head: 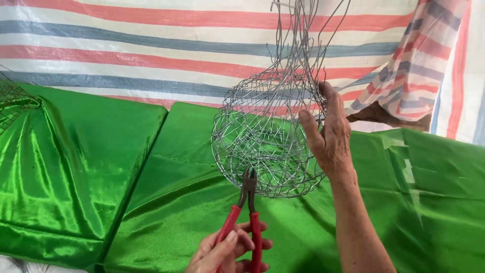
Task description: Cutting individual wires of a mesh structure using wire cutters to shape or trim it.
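Closest to the lens, the left hand (227, 253) is clamped around the two red handles of one pair of steel pliers (246, 215), whose dark tips touch the bottom rim of a single round basket of woven silver wire (262, 141). That open-mesh basket hangs above the shiny green cloth-covered tabletop (151, 202), loose wire ends rising from it. Beside it, the right hand (331, 136) grips its wall, fingers hooked through the mesh.
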